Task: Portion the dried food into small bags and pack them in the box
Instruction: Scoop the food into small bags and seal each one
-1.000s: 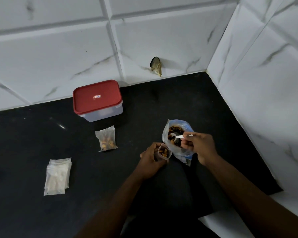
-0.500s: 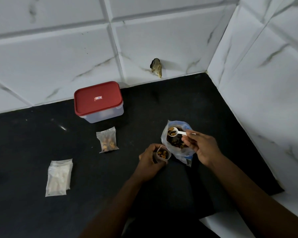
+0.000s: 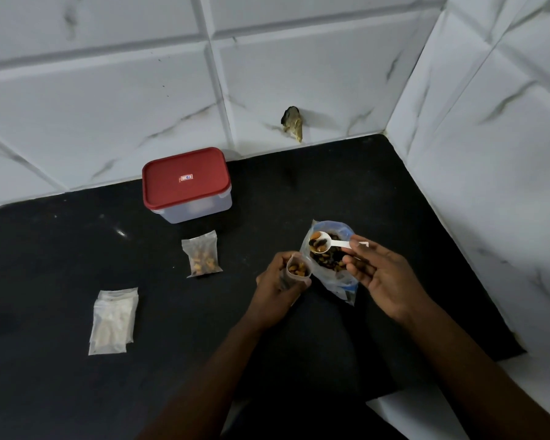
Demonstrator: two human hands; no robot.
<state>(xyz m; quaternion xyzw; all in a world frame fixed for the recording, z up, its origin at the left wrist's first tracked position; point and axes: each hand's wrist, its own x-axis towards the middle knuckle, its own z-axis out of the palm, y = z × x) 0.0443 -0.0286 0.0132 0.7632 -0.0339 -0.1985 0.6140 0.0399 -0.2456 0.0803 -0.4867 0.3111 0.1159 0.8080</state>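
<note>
Grips with the left hand [image 3: 280,289] a small open bag [image 3: 304,262], part filled with dried food [image 3: 297,269] and held upright just beside the larger supply bag [image 3: 337,281] on the black bench [image 3: 61,249]. Pinches with the right hand [image 3: 381,274] the handle of a white spoon [image 3: 326,244], heaped with dried pieces and held over the supply bag's open mouth, just up and right of the small bag. Shows farther left on the bench one filled bag [image 3: 202,257] lying flat, a stack of empty bags [image 3: 113,320] well apart from it, and the red-lidded box [image 3: 186,184], closed, by the tiled wall [image 3: 108,90].
</note>
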